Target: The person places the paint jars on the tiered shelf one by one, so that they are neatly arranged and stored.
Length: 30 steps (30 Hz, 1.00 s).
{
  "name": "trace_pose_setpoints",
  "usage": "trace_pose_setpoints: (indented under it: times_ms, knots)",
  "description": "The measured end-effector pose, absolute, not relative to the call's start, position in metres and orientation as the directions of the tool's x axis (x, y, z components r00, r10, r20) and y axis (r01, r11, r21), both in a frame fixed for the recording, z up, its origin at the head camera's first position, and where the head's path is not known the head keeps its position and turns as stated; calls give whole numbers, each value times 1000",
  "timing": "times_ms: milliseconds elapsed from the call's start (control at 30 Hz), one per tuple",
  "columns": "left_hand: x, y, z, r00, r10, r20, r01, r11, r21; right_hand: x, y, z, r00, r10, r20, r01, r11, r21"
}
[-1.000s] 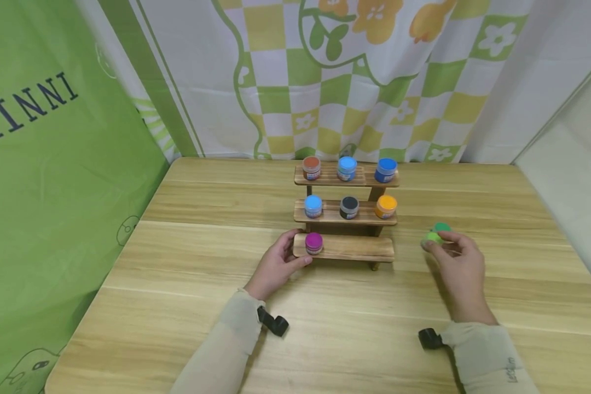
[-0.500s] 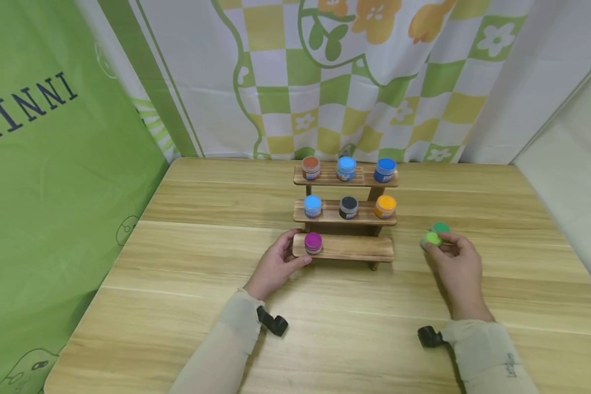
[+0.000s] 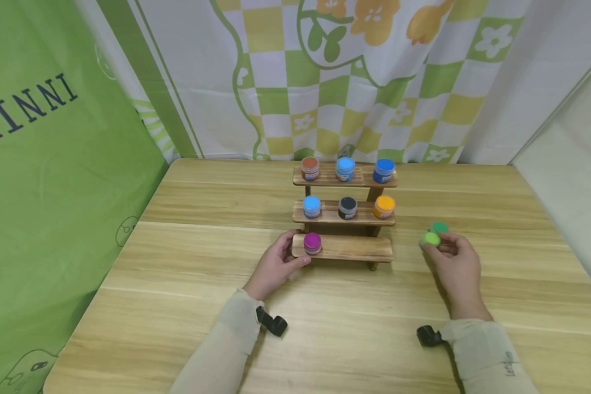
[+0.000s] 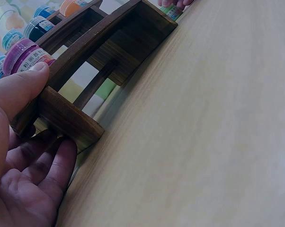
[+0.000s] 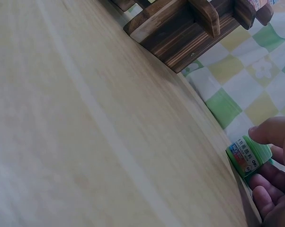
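Note:
A three-step wooden stand [image 3: 354, 249] stands mid-table. My left hand [image 3: 274, 265] grips the left end of its lowest step, thumb on top next to a purple paint jar [image 3: 312, 244] and fingers curled underneath, as the left wrist view shows. To the right of the stand, my right hand [image 3: 457, 271] pinches a light-green paint jar [image 5: 248, 155] between thumb and fingers, low at the table surface. Right behind it sits a darker green jar [image 3: 440, 227], partly hidden by the hand and the light-green jar.
The middle step bears a light-blue jar [image 3: 312, 206], a black jar [image 3: 347, 207] and an orange jar [image 3: 384, 206]. On the top step are a brown jar [image 3: 310, 168], a sky-blue jar [image 3: 345, 169] and a dark-blue jar [image 3: 384, 170]. A checked curtain [image 3: 320, 98] hangs behind the table.
The right hand has shifted very slightly left in view, still pinching the light-green jar. My left hand keeps its grip on the stand.

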<state>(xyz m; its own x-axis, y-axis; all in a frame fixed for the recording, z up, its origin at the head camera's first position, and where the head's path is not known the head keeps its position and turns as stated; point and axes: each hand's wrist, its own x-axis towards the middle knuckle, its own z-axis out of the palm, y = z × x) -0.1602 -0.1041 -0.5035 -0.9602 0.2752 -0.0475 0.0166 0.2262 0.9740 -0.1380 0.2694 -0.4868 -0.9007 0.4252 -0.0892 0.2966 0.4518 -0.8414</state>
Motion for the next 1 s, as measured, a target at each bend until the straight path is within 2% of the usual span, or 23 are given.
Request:
trace_pose_setpoints:
  times_ms: [467,733,1000]
  knots:
    - [-162,-104,-505,-960,273,-57,9,235,972,-139,269,-486,-895,431,-117,337,480,-810]
    - [-161,-105,-504,-959,278,-54,8,216,976,-138,267,-484,-884,450,-129,340,427,-838]
    - [-161,-105,-505,-959,280,-48,16,223,975,-136,258,-483,-888,459,-44,227,353,-907]
